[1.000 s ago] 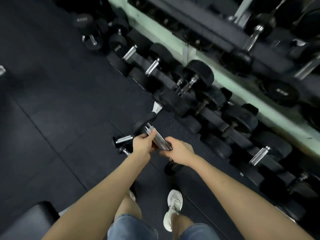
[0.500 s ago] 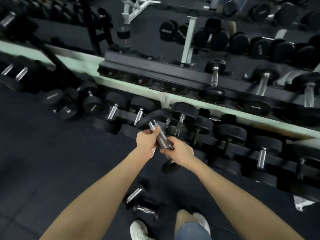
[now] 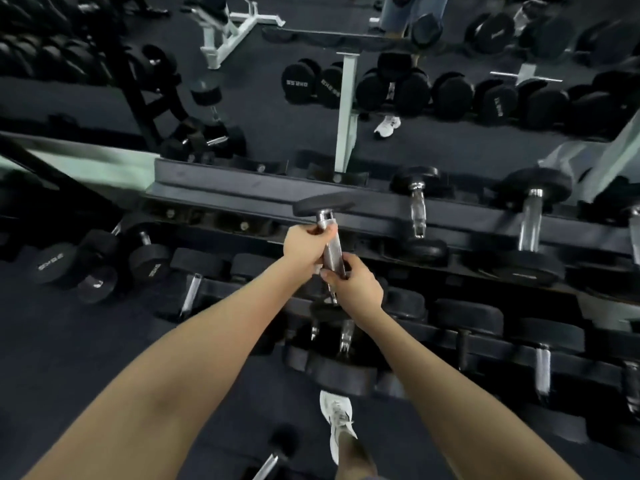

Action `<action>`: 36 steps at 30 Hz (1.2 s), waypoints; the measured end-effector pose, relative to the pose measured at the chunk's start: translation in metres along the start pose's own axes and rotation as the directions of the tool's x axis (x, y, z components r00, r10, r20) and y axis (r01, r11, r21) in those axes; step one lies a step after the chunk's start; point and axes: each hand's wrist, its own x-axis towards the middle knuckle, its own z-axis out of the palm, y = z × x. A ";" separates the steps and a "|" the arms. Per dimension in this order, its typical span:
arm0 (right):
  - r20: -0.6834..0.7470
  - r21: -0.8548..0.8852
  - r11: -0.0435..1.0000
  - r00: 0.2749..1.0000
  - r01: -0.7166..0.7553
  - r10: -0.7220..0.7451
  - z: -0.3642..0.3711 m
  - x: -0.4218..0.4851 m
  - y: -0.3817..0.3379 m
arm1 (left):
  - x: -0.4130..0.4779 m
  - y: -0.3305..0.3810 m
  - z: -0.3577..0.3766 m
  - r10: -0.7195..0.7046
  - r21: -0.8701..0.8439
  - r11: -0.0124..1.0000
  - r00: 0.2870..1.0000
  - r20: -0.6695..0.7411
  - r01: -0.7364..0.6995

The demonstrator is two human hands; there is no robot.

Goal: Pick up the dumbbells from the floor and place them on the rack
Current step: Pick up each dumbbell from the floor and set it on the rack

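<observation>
Both hands grip the chrome handle of one black dumbbell (image 3: 331,251). My left hand (image 3: 306,245) holds the upper part of the handle, my right hand (image 3: 353,284) the lower part. The far head (image 3: 323,204) hangs at the front rail of the rack's upper shelf (image 3: 221,192), where there is an empty stretch. The near head is hidden behind my right wrist. Another dumbbell (image 3: 273,455) lies on the floor by my shoe.
Two dumbbells (image 3: 417,209) (image 3: 530,216) rest on the upper shelf to the right. The lower shelf (image 3: 485,344) holds several more. Loose dumbbells (image 3: 72,268) lie on the floor at left. A mirror behind reflects benches and a person's legs.
I have lifted the dumbbell from knee height up to the rack's upper shelf, and my view has risen with it. The floor dumbbell now lies lower in view.
</observation>
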 end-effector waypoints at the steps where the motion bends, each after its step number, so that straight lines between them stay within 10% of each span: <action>1: -0.005 0.011 1.000 1.000 -0.013 0.013 -0.001 0.019 -0.004 | 0.018 0.007 0.006 -0.005 0.025 1.000 1.000 -0.007 0.005; 20: 0.000 0.235 0.926 0.953 -0.294 0.302 0.049 0.216 -0.034 | 0.231 0.038 0.049 0.035 0.551 0.825 0.984 0.173 -0.126; 36: -0.141 0.047 0.976 0.966 -0.213 0.218 0.047 0.200 -0.038 | 0.218 0.027 0.005 -0.022 0.357 0.934 0.995 0.098 -0.014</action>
